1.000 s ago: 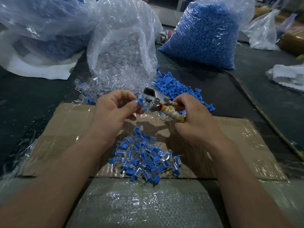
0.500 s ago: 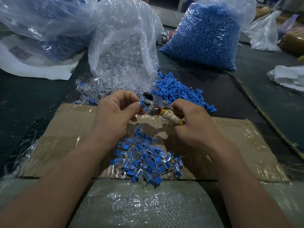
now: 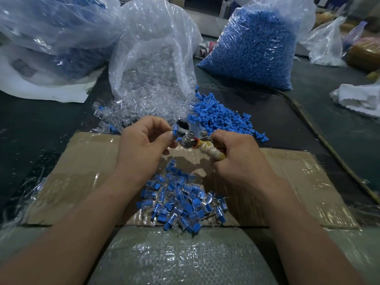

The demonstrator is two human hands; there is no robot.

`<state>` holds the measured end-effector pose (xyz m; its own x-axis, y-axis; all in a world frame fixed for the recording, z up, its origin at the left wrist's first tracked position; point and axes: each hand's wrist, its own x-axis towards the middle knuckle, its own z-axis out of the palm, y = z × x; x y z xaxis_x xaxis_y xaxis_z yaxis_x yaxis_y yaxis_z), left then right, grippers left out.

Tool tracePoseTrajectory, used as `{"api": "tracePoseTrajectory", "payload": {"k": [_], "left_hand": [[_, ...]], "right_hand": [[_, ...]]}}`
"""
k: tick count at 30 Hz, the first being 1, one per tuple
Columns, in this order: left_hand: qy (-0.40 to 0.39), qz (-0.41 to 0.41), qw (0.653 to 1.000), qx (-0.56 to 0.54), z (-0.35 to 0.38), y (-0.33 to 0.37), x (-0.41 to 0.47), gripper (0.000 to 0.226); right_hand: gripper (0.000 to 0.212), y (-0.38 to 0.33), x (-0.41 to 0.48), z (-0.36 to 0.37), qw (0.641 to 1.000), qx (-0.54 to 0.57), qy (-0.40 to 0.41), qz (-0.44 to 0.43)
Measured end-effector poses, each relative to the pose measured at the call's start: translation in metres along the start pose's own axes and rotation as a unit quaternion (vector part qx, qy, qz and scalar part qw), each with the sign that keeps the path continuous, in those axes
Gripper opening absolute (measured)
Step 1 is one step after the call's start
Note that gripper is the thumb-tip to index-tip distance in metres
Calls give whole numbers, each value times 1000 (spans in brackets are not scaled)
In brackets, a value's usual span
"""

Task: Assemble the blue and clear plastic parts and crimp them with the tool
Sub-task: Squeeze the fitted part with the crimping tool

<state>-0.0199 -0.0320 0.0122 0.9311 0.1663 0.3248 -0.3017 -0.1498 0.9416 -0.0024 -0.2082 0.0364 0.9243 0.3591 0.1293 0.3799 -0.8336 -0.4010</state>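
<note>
While your left hand point(image 3: 141, 145) pinches a small blue and clear part point(image 3: 175, 129) between thumb and forefinger, you hold it right at the metal head of the crimping tool point(image 3: 190, 130), touching or just beside the jaws; whether it sits between them I cannot tell. Your right hand point(image 3: 236, 155) is curled round the tool's handle point(image 3: 209, 151), which is wrapped in yellowish tape, with the head pointing to the far left. Both hands hover over the far edge of a flattened sheet of cardboard point(image 3: 82, 171) covered with clear tape, which lies on the dark table point(image 3: 30, 124). Nearer to you on that cardboard lies a heap of assembled pieces point(image 3: 178, 200), blue caps in clear bodies, reaching down to the cardboard's near edge, where a woven plastic sack point(image 3: 174, 260) begins. Just beyond your hands a pile of loose blue parts point(image 3: 222, 118) spreads to the right, and loose clear parts point(image 3: 115, 116) spill to the left from the mouth of an open clear bag point(image 3: 152, 64) standing at the middle of the far side. To the right of it stands a full bag of blue parts point(image 3: 253, 50), and at the far left lies another large bag point(image 3: 55, 33) with blue contents showing dimly through. A crumpled white piece point(image 3: 357, 97) lies at the right edge
</note>
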Motion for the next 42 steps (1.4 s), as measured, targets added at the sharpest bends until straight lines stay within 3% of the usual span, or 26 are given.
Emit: {"api": "tracePoseTrajectory", "payload": {"k": [15, 22, 27, 29, 34, 38, 42], "left_hand": [[13, -11, 1000, 11, -1, 4, 0, 29], [16, -33, 999, 15, -1, 3, 1, 24], [55, -63, 995, -56, -13, 6, 5, 15], [22, -83, 992, -95, -17, 10, 6, 13], [-163, -144, 971, -98, -21, 12, 5, 10], [-286, -124, 949, -55, -19, 11, 2, 15], [-353, -100, 930, -22, -19, 13, 2, 27]], "right_hand": [[17, 0, 2, 4, 1000, -16, 21, 2], [30, 7, 2, -3, 998, 53, 0, 27], [46, 14, 0, -9, 996, 56, -40, 55], [48, 17, 0, -11, 995, 52, -58, 63], [53, 20, -1, -14, 990, 54, -106, 74], [65, 18, -1, -12, 989, 20, -126, 80], [76, 18, -1, -10, 988, -10, -142, 67]]}}
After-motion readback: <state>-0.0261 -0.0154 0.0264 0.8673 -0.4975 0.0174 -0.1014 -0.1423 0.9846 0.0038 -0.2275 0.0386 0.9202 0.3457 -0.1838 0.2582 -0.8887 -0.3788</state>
